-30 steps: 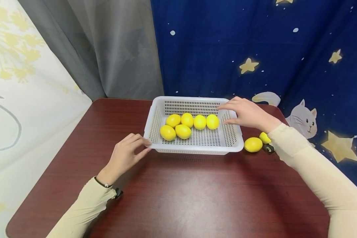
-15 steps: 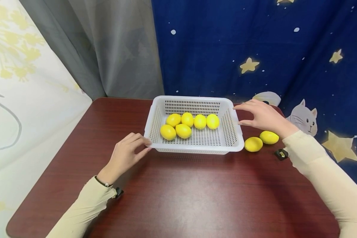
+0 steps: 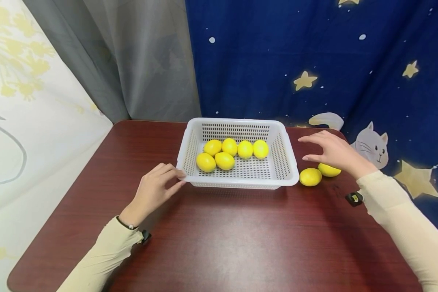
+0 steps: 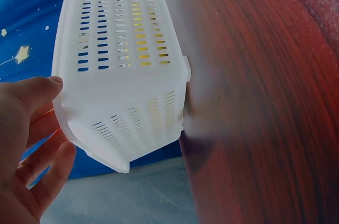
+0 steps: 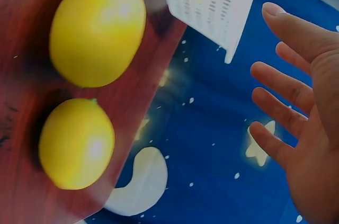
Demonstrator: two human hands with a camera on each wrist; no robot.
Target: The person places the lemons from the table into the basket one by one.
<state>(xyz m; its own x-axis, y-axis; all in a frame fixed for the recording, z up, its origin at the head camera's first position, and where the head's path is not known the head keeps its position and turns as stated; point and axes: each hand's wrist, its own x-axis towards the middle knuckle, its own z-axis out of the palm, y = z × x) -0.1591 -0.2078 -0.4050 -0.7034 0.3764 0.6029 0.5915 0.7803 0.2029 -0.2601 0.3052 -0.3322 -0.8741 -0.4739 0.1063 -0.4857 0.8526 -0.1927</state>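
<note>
A white perforated plastic basket (image 3: 237,181) stands on the table, with several lemons (image 3: 224,161) gathered in its left and middle part. At the basket's front left corner my left hand (image 3: 155,184) pinches the rim; the left wrist view shows the thumb (image 4: 45,89) on the rim and the other fingers behind it. My right hand (image 3: 332,152) hovers to the right of the basket, fingers extended and nothing in its grasp. Below it, two loose lemons lie side by side on the table: one lemon (image 3: 310,177) near the basket's corner, another lemon (image 3: 329,170) partly hidden by the hand.
The dark red wooden table (image 3: 226,243) extends in front of the basket. A blue star-patterned curtain (image 3: 252,61) hangs behind the table's far edge, with a grey curtain (image 3: 153,73) to its left and a white patterned cloth (image 3: 40,142) along the left side.
My right hand has moved from over the basket's right end outward to the right, above the two loose lemons. The left hand and the basket have stayed in place.
</note>
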